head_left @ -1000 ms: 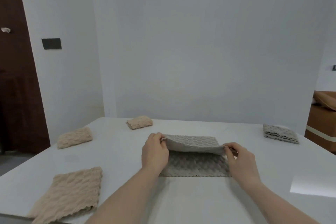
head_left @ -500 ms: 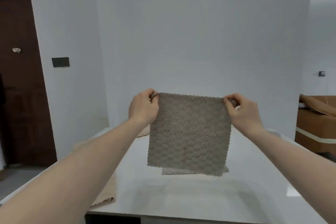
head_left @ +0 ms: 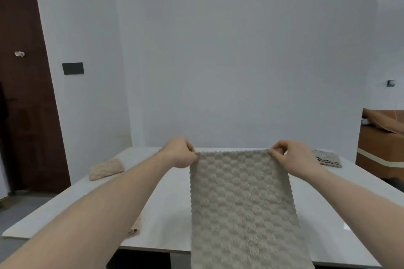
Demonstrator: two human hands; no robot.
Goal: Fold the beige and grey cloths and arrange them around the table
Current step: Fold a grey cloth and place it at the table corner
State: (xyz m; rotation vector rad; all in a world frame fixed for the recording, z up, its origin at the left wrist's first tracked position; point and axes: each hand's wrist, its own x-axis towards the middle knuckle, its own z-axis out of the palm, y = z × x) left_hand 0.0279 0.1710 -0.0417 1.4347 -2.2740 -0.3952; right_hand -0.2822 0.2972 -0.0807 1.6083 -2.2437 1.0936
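Note:
A grey textured cloth (head_left: 240,203) hangs unfolded in the air over the white table (head_left: 170,214). My left hand (head_left: 180,153) pinches its top left corner and my right hand (head_left: 293,157) pinches its top right corner. The cloth's lower end swings toward me and runs out of the bottom of the frame. A folded beige cloth (head_left: 106,168) lies at the table's left side. A folded grey cloth (head_left: 328,158) lies at the far right, partly behind my right hand. A beige cloth (head_left: 135,228) near the front left is mostly hidden by my left forearm.
A white wall stands just behind the table. A dark brown door (head_left: 24,94) is at the left. Brown furniture (head_left: 380,146) stands at the right beyond the table. The table's front edge (head_left: 153,250) is near me.
I lifted the grey cloth off the table by its two corners and it opened out. It has since come lower and its bottom end has swung toward me.

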